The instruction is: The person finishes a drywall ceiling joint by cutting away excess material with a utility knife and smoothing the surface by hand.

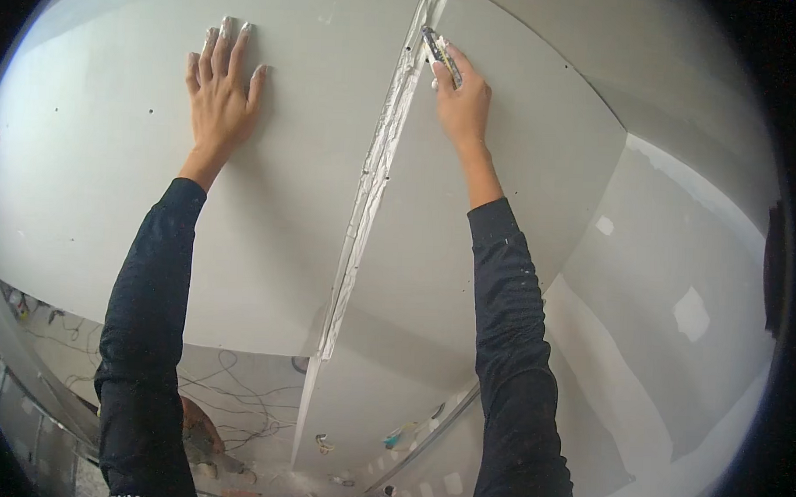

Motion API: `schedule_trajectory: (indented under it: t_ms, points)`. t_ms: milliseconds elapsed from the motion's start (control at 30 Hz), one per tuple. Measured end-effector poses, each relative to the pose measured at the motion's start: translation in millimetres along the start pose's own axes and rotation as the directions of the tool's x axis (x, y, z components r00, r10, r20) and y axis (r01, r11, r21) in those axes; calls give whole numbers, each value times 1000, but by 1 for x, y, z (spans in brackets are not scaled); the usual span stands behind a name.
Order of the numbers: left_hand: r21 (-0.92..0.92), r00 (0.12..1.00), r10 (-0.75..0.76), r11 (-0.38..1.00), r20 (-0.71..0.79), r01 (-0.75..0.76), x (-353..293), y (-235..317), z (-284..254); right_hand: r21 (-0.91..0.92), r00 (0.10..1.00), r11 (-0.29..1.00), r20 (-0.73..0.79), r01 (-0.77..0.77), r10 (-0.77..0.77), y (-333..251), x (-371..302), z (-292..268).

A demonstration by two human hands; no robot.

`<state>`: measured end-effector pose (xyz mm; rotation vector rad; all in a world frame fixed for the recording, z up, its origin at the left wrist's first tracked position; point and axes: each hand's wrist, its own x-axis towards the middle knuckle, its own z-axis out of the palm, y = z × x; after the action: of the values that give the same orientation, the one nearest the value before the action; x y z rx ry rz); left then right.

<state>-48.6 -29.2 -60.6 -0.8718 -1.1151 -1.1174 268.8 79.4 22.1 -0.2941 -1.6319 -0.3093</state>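
Note:
My left hand (pixel 221 85) lies flat against a large grey plasterboard panel (pixel 110 195), fingers spread and dusted white. My right hand (pixel 460 97) is closed around a small utility knife (pixel 442 55), whose tip sits at the cut edge of the seam (pixel 369 195) between that panel and the neighbouring board (pixel 524 165). The seam runs from the top centre down to the lower middle, with a rough pale torn edge. Both forearms wear dark long sleeves speckled with white.
Plasterboard walls with white filler patches (pixel 692 313) rise at the right. Below the panels, loose cables (pixel 235 392) hang in an open bay at the lower left. A metal frame rail (pixel 426 442) crosses the lower middle.

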Motion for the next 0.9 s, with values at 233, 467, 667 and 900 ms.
schedule_trajectory:
  t_ms: [233, 467, 667, 900]
  points:
    - [-17, 999, -23, 1000, 44, 23, -2, 4, -3, 34, 999, 999, 26, 30, -31, 3, -33, -3]
    - [-25, 996, -47, 999, 71, 48, 5, 12, -18, 145, 999, 989, 32, -19, 15, 10, 0, -34]
    - [-39, 995, -38, 998, 97, 42, 6, 14, -28, -34, 995, 996, -55, 78, -79, 3, 82, -26]
    - [-5, 995, -41, 999, 92, 42, 2, 4, -20, -153, 998, 986, 7, 68, -67, 3, 79, -15]
